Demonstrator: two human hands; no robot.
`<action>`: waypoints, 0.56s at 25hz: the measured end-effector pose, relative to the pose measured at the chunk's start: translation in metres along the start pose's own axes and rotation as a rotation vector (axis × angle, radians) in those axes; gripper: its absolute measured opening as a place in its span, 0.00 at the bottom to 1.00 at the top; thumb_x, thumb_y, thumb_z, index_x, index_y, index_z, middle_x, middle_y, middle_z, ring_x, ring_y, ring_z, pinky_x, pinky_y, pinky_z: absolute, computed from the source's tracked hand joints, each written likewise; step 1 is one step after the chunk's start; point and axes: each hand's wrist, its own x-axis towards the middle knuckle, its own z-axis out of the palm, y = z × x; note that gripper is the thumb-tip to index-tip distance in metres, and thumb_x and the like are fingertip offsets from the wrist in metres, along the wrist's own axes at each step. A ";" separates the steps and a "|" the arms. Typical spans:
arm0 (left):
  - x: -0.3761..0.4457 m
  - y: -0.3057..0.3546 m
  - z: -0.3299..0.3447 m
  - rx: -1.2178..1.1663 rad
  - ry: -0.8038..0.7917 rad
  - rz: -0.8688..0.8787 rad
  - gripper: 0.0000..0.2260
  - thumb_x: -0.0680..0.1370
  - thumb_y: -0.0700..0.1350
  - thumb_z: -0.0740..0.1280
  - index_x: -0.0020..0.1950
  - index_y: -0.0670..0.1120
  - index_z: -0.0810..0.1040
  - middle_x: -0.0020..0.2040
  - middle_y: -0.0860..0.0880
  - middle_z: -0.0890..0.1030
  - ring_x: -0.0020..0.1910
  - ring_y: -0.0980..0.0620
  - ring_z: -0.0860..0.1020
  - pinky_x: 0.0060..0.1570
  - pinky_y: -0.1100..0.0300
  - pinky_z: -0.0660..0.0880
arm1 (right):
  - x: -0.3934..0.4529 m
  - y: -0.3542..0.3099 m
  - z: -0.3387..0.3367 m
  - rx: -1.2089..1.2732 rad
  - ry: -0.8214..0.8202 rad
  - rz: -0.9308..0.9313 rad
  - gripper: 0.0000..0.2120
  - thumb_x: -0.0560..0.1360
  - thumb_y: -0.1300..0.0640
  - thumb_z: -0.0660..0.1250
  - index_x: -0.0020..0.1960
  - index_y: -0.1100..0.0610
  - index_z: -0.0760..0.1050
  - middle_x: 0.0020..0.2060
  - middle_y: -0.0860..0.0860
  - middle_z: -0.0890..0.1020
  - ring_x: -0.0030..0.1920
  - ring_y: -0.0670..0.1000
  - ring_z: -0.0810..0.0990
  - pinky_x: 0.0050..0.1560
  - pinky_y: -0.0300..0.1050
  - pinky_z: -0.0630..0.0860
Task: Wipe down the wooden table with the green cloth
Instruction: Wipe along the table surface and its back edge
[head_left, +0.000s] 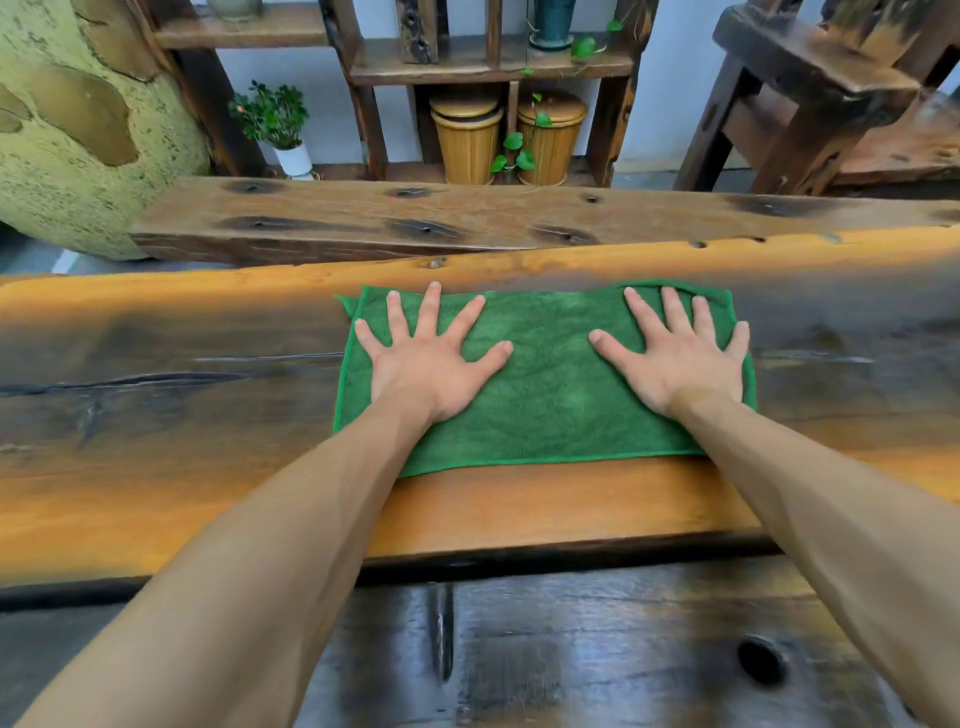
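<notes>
Two bare forearms are reaching forward; the left hand (431, 358) and right hand (680, 358) are pressing flat, fingers spread, on the rectangular green cloth (550, 395) lying on the dark-and-orange wooden table (156, 415).

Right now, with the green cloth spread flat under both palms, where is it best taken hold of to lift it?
Probably the near edge of the green cloth, coming from the person's side. It lies flat on the wooden table, and that hem, between the forearms, is bare. The left hand and right hand press it with spread fingers; either could slide back and pinch the hem.
</notes>
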 end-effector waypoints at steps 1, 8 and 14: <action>0.008 0.000 -0.002 -0.006 0.005 -0.001 0.35 0.73 0.79 0.40 0.78 0.72 0.41 0.83 0.54 0.37 0.80 0.37 0.36 0.72 0.27 0.38 | 0.008 -0.001 -0.001 -0.001 0.002 -0.004 0.42 0.68 0.18 0.37 0.79 0.32 0.42 0.81 0.45 0.44 0.81 0.53 0.41 0.75 0.68 0.38; 0.055 -0.001 -0.011 -0.032 0.001 -0.003 0.36 0.72 0.80 0.44 0.79 0.71 0.44 0.83 0.54 0.39 0.80 0.38 0.35 0.71 0.26 0.37 | 0.052 -0.006 -0.005 0.006 -0.006 -0.035 0.41 0.69 0.18 0.41 0.78 0.32 0.42 0.81 0.45 0.44 0.81 0.53 0.42 0.75 0.70 0.40; 0.082 -0.001 -0.014 -0.037 0.023 -0.007 0.36 0.73 0.80 0.45 0.79 0.70 0.46 0.84 0.53 0.44 0.81 0.38 0.37 0.72 0.26 0.36 | 0.085 -0.013 -0.009 0.006 -0.027 -0.052 0.42 0.68 0.18 0.42 0.78 0.32 0.42 0.81 0.44 0.44 0.81 0.53 0.41 0.74 0.71 0.40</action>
